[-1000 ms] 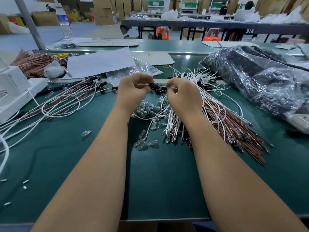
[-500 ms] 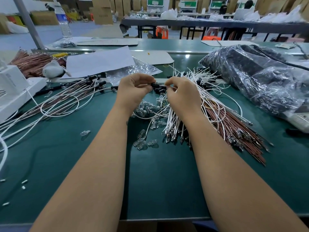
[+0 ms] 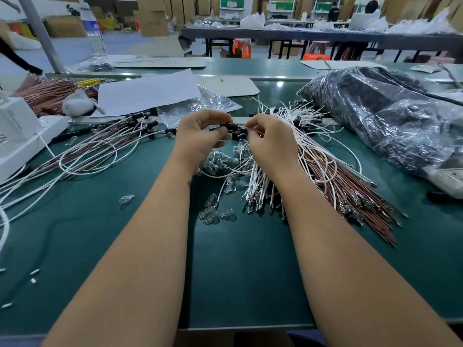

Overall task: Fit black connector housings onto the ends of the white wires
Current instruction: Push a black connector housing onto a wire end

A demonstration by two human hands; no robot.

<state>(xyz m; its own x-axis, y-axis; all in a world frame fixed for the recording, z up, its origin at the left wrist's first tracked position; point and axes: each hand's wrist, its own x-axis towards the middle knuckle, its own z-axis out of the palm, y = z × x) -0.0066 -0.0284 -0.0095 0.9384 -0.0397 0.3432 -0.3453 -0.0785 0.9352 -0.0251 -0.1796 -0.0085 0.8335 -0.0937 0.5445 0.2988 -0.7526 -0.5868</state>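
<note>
Here the left hand (image 3: 200,136) pinches a black connector housing (image 3: 228,126) between curled fingers above the green desk (image 3: 238,271), and the right hand (image 3: 271,144) meets it from the other side, its fingers pinched narrow on the end of a white wire (image 3: 246,126) at the housing's mouth. How far the wire sits inside the housing cannot be told; the fingertips cover the joint.

Just under the hands lie a few loose black housings (image 3: 238,135) and a scatter of small clear glass bulbs (image 3: 215,162). Beneath the right wrist fans a bundle of white wires (image 3: 300,121), with brown wires (image 3: 350,194) running out toward the near right, metal terminals at their ends. Left of the hands, white and brown leads with black housings on their ends (image 3: 100,149) loop over the desk toward a white machine (image 3: 22,136).

Beyond the hands lie a crumpled clear plastic bag (image 3: 198,106) and a white sheet of paper (image 3: 147,92). A large plastic bag of dark parts (image 3: 390,116) fills the right side, well apart from the hands. A water bottle (image 3: 95,33) stands at the far left.
</note>
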